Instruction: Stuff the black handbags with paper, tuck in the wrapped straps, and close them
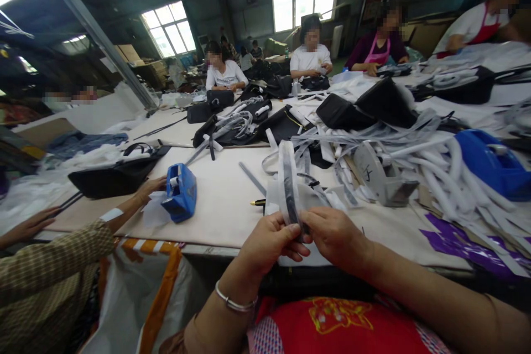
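A dark strap [287,180] in a whitish, partly see-through wrapping stands up in a loop above the table's near edge. My left hand [269,243] is closed on its lower part, the thumb pressed over the front and the other fingers behind. Close against it, my right hand [338,235] is also closed at the strap's lower end, its fingertips partly hidden. Just behind my hands lie a translucent white sheet [271,197] and a small black piece with a gold-coloured tip [258,202].
A blue tape dispenser [182,191] stands left, touched by a neighbour's hand [151,188]. At right are a grey dispenser [384,177], another blue dispenser [493,163] and piled white wrapped strips [448,177]. Black bags [385,102] lie beyond; several people work across the table.
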`<state>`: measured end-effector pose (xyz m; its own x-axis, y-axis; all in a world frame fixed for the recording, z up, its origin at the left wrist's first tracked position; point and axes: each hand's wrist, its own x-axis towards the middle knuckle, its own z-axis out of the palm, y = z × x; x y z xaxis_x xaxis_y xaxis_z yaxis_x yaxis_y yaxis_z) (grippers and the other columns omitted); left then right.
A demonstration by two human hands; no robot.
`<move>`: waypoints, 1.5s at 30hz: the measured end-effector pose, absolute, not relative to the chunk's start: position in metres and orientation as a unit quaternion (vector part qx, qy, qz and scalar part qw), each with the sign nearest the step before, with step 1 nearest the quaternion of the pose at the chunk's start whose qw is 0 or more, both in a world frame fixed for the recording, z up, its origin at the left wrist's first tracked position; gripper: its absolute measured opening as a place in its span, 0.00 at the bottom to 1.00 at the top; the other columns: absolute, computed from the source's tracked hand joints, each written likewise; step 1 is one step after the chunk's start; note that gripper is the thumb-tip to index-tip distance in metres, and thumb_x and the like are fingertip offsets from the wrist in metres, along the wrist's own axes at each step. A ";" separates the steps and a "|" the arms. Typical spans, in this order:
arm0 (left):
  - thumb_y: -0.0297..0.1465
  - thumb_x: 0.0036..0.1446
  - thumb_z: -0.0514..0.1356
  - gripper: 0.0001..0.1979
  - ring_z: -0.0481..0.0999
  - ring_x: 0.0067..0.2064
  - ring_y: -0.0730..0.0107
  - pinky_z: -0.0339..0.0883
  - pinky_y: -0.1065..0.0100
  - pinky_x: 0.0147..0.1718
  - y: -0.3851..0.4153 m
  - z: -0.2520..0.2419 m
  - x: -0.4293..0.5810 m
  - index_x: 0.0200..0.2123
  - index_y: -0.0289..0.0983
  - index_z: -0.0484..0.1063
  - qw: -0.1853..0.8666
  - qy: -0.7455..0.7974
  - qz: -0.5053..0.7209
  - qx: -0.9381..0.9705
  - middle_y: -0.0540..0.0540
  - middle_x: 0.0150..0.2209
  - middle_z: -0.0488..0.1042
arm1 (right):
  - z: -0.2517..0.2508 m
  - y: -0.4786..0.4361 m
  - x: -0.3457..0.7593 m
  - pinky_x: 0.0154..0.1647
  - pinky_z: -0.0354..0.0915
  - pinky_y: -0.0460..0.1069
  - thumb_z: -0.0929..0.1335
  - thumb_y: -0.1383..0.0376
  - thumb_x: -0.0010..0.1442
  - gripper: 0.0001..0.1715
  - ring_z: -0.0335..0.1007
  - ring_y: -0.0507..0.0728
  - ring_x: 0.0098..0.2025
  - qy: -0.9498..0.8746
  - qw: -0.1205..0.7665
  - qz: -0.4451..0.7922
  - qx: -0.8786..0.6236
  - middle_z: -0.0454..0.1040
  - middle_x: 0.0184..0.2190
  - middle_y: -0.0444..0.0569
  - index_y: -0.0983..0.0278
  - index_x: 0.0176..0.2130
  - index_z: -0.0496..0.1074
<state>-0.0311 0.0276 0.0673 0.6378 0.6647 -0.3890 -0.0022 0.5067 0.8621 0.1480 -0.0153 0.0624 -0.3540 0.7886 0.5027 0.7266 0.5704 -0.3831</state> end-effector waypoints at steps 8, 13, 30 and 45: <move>0.46 0.50 0.68 0.22 0.74 0.21 0.77 0.67 0.76 0.19 0.027 0.065 -0.030 0.36 0.31 0.71 0.778 0.370 0.236 0.450 0.45 0.30 0.77 | 0.057 -0.010 0.154 0.34 0.60 0.47 0.60 0.74 0.62 0.11 0.67 0.53 0.31 -0.783 0.346 0.128 -0.501 0.71 0.27 0.46 0.64 0.35 0.70; 0.45 0.55 0.65 0.19 0.66 0.16 0.82 0.66 0.75 0.20 0.022 0.062 -0.027 0.32 0.33 0.69 0.775 0.328 0.251 0.479 0.50 0.25 0.74 | 0.062 -0.010 0.148 0.32 0.61 0.45 0.62 0.76 0.55 0.11 0.66 0.51 0.28 -0.777 0.332 0.263 -0.466 0.71 0.26 0.44 0.63 0.27 0.68; 0.38 0.65 0.58 0.14 0.75 0.28 0.74 0.70 0.70 0.31 0.008 0.066 -0.030 0.35 0.32 0.74 0.651 0.287 0.427 0.558 0.45 0.31 0.78 | 0.081 -0.011 0.137 0.21 0.54 0.46 0.65 0.51 0.60 0.21 0.57 0.51 0.20 -0.461 0.452 0.501 -0.576 0.64 0.19 0.41 0.66 0.40 0.70; 0.40 0.51 0.69 0.21 0.80 0.28 0.68 0.75 0.66 0.33 0.013 0.057 -0.025 0.39 0.31 0.70 0.759 0.354 0.300 0.457 0.44 0.30 0.79 | 0.071 -0.009 0.149 0.29 0.55 0.50 0.65 0.72 0.57 0.06 0.68 0.57 0.31 -0.811 0.132 0.068 -0.566 0.74 0.30 0.50 0.65 0.33 0.72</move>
